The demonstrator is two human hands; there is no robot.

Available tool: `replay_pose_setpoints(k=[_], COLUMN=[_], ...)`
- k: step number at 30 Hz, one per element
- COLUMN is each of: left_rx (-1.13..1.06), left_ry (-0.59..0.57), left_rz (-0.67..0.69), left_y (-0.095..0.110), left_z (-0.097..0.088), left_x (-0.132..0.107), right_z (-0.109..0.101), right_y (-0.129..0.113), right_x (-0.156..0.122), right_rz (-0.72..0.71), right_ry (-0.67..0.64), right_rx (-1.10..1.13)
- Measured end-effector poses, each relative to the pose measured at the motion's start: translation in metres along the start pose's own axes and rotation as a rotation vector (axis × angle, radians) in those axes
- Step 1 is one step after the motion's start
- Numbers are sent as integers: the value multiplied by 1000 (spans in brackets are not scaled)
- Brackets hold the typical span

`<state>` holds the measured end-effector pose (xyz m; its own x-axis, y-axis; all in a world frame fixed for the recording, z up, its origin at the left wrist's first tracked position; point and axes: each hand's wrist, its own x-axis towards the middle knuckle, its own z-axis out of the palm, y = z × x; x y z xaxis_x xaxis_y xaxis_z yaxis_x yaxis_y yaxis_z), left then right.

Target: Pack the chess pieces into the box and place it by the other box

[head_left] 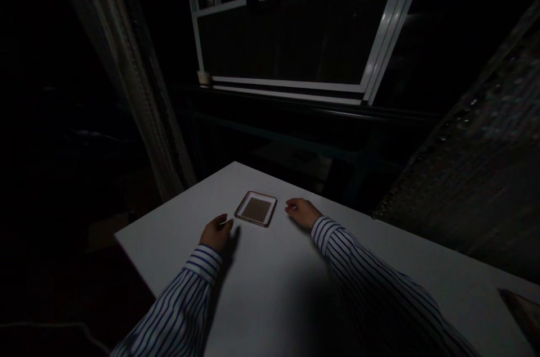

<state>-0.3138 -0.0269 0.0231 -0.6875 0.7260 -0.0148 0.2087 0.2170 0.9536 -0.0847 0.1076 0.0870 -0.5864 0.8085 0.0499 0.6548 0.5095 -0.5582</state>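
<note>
A small rectangular tray (255,209) with a copper-coloured rim and a brown centre lies flat on the white table (169,239). My left hand (216,233) rests on the table just left of the tray, its fingertips close to the tray's corner. My right hand (302,212) rests to the right of the tray with a small gap between them. Both hands are relaxed, and neither holds anything. Striped shirt sleeves cover both forearms.
A dark flat object (523,312) lies at the table's lower right corner. Beyond the far edge stand a white-framed window (291,31) and a small pale cup (203,78) on a ledge. A perforated panel (472,143) rises at right; the room is dim.
</note>
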Motion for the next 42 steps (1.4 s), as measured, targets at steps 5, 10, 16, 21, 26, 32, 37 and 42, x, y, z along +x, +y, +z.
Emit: replay_pose_setpoints(k=[5,10,16,21,26,32,37,42], left_rx=[117,180,173,131,87,64,40,-8], left_ry=[-53,-50,-37,-28,-36,-39,-33,-37], left_rz=[-8,13,18,32,39,81,102,105], left_y=[7,13,10,2,-3,0,10,28], left_z=[4,12,18,22,25,24,21,15], left_x=[23,33,42,48,49,47,42,30], right_z=[13,26,37,41,42,37,29,19], right_y=[1,4,7,7,6,3,1,1], right_x=[36,61,76,79,77,70,62,53], right_rz=[17,32,37,17,3,2,11,12], right_ry=[-17,-38,-43,-52,-42,-11,45,100], right_rx=[-11,-31,-29,-9,31,89,153,227])
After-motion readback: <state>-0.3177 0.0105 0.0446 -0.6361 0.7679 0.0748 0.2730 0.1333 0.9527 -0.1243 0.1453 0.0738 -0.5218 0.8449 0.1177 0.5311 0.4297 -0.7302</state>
